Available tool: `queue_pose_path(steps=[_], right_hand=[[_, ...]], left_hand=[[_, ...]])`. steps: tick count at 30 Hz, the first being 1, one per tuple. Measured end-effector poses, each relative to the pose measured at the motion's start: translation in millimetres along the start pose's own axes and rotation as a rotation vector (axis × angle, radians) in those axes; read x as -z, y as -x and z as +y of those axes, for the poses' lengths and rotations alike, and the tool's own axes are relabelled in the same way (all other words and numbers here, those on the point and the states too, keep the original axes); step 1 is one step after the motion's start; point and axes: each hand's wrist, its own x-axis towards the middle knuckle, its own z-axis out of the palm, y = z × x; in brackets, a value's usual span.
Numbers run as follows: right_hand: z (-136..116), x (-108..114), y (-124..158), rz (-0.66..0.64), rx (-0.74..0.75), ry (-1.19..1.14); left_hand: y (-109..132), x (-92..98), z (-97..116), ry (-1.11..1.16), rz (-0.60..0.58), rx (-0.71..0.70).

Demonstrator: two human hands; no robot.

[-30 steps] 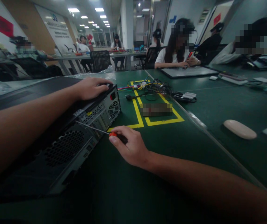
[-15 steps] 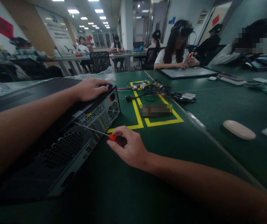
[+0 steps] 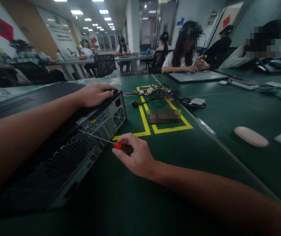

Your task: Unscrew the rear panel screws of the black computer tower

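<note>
A black desktop computer case (image 3: 64, 86) lies on its side at the left, its metal back panel with vents and ports facing right. On its upper surface, near the back edge, rests my left hand (image 3: 97, 94), palm down with fingers stretched out. My right hand (image 3: 137, 155) is closed round the red and black handle of a screwdriver (image 3: 117, 145). The screwdriver's long thin shaft points left, and its tip meets the upper edge of the back panel. Whether a screw sits under the tip is too small to tell.
Bundled cables (image 3: 163, 91) lie beyond the case on the green table (image 3: 179, 183), near yellow tape (image 3: 145, 121) and a blurred-out object (image 3: 163, 116). A pale oval object (image 3: 250, 136) lies at right. A co-worker (image 3: 186, 49) sits across, handling a flat panel (image 3: 199, 76).
Almost nothing differs. Both hands, the screwdriver and the case keep their places; the whole view has shifted very slightly.
</note>
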Motion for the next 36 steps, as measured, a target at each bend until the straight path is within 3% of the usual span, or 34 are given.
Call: queue_pose_path(steps=[21, 36], right_hand=[[0.9, 0.6, -0.3, 0.034, 0.031, 0.034], [1.7, -0.7, -0.3, -0.017, 0.032, 0.013]], left_hand=[[0.1, -0.5, -1.2, -0.007, 0.009, -0.005], [0.0, 0.9, 0.0, 0.006, -0.012, -0.018]])
